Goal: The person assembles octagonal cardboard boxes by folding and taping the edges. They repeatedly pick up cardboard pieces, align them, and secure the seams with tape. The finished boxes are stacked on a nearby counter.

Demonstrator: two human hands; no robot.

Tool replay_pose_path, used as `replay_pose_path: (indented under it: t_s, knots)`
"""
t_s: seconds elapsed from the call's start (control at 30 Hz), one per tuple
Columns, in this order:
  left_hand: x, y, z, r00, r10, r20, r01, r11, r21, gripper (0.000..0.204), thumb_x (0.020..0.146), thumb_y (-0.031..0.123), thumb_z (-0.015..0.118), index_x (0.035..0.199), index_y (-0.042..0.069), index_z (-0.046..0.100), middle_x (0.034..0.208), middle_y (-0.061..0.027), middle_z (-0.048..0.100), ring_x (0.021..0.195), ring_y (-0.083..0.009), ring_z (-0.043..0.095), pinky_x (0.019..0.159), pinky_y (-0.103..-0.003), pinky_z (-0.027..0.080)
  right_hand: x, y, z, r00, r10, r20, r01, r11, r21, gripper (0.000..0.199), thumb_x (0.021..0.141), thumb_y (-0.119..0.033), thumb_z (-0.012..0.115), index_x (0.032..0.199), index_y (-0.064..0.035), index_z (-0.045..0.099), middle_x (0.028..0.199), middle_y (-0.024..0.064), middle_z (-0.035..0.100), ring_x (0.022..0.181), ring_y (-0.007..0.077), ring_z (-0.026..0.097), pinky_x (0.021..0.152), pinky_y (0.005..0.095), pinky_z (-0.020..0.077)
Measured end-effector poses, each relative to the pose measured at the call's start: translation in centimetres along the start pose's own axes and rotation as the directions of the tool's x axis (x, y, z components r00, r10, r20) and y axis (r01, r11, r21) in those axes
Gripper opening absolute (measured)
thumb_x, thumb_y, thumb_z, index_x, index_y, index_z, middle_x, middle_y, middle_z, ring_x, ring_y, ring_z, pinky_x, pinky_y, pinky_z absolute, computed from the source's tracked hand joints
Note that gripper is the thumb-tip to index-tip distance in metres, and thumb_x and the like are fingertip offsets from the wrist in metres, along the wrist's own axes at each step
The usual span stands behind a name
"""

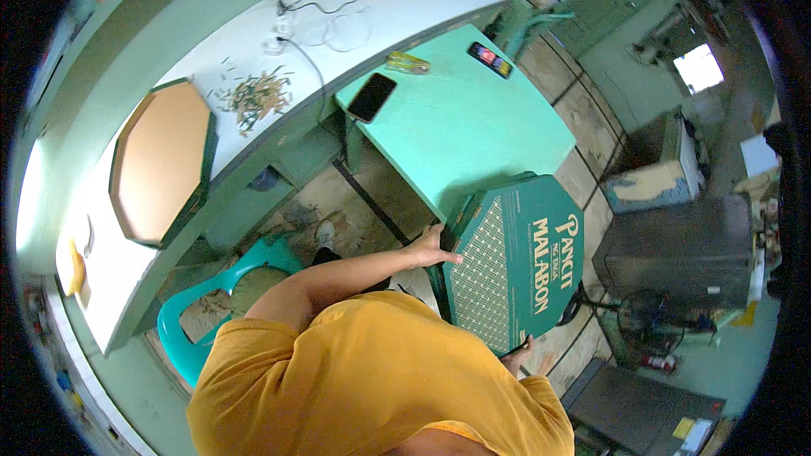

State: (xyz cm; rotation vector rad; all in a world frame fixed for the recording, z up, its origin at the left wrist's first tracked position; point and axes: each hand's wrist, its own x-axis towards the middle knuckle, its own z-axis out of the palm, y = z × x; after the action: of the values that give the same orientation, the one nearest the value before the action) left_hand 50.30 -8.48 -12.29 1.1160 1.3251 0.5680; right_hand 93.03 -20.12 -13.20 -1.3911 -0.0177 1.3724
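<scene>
A large green octagonal cardboard box, with a woven pattern panel and pale lettering on its lid, is held in front of my body. One far edge of it overlaps the near end of the mint-green table. My left hand grips its left side, thumb on the top and the other fingers out of sight at the edge. At the near right corner my right hand is closed on the rim, mostly hidden beneath it. It looks as if more than one layer is stacked at the box's far edge.
On the table lie a black phone, a lit phone and a yellow-green packet. The white counter bears an open octagonal box part, a heap of small scraps and cables. A teal plastic chair stands left; a fan right.
</scene>
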Motion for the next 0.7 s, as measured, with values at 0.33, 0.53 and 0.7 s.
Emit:
replay_pose_path:
  t_s: [0.33, 0.53, 0.7]
  knots:
    - [1.3, -0.9, -0.4, 0.995, 0.082, 0.062, -0.075, 0.991, -0.109, 0.113, 0.068, 0.047, 0.079, 0.145, -0.006, 0.016, 0.148, -0.0262, 0.025, 0.137, -0.0368, 0.024, 0.112, -0.043, 0.024, 0.6, 2.3, -2.6, 0.987, -0.159, -0.027, 0.161, 0.983, 0.083, 0.049, 0.087, -0.039, 0.052, 0.123, -0.0065, 0.054, 0.119, 0.0118, 0.06, 0.105, 0.0322, 0.058, 0.09, 0.0451, 0.0473]
    - [0.2, -0.8, -6.3, 0.975, -0.221, -0.003, 0.195, 0.864, -0.465, 0.107, 0.075, 0.038, 0.077, 0.147, -0.003, 0.009, 0.145, -0.0253, 0.031, 0.131, -0.0367, 0.037, 0.102, -0.053, 0.036, 6.7, 0.3, 7.3, 0.985, -0.151, 0.081, 0.166, 0.958, -0.234, 0.063, 0.091, -0.051, 0.051, 0.128, -0.0014, 0.049, 0.125, 0.0152, 0.055, 0.114, 0.03, 0.053, 0.1, 0.0405, 0.0392]
    - [2.4, -1.6, -9.1, 0.959, -0.236, -0.16, 0.125, 0.853, -0.507, 0.092, 0.082, 0.037, 0.07, 0.15, 0.009, 0.013, 0.145, -0.0186, 0.035, 0.131, -0.0352, 0.038, 0.104, -0.052, 0.035, 12.7, 1.2, 14.1, 0.897, -0.33, 0.295, 0.402, 0.887, -0.229, 0.057, 0.096, -0.045, 0.047, 0.132, -0.0008, 0.045, 0.131, 0.0127, 0.05, 0.12, 0.0267, 0.048, 0.102, 0.0387, 0.0342]
